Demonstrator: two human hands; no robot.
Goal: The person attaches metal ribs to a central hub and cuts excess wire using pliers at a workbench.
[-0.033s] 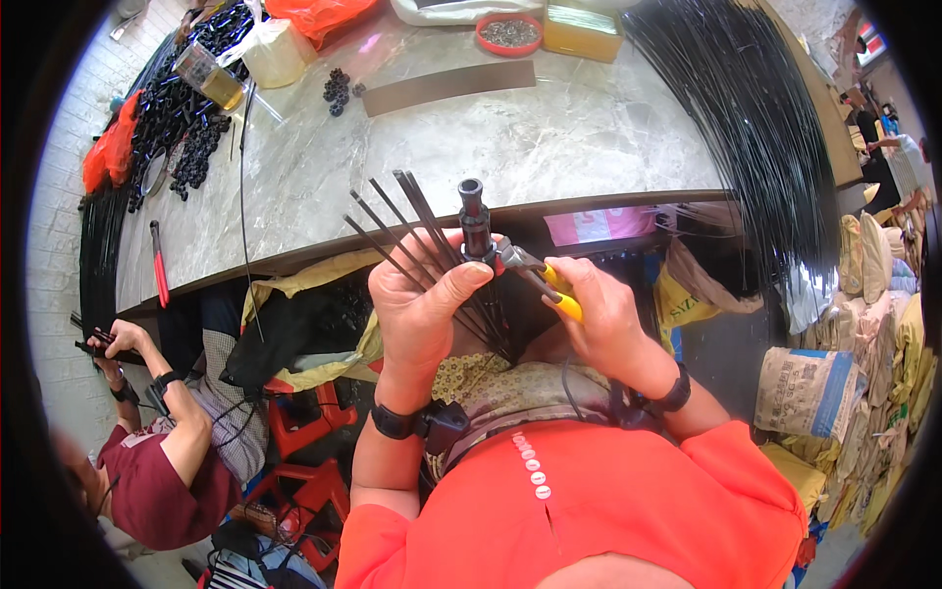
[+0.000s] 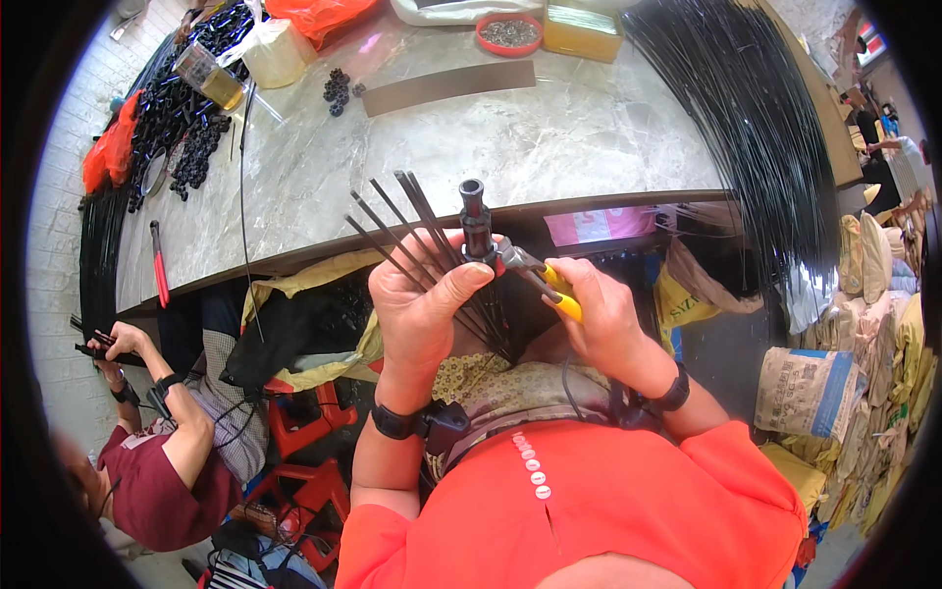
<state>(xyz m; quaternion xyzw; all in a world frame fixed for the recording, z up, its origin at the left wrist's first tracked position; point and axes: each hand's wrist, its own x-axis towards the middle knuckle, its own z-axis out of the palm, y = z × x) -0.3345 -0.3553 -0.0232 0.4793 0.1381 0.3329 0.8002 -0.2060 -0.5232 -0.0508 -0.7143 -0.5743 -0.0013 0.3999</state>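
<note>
My left hand (image 2: 417,304) is closed around a black tubular piece (image 2: 476,221), which looks like an umbrella runner and stands upright with its open end up. Several thin black ribs (image 2: 392,236) fan up and to the left between my fingers, their lower ends bunched below the hand. In my right hand (image 2: 603,312) are pliers with yellow handles (image 2: 561,290), gripped from the right. Their metal jaws meet the collar near the base of the tube, beside my left thumb; what is between the jaws is too small to make out.
Beyond my hands is a grey marbled table (image 2: 549,147) with a brown flat strip (image 2: 449,88), a red dish of small metal parts (image 2: 508,34) and long black rods (image 2: 746,128). Red-handled pliers (image 2: 159,265) lie at its left edge. A co-worker (image 2: 172,461) sits at the left.
</note>
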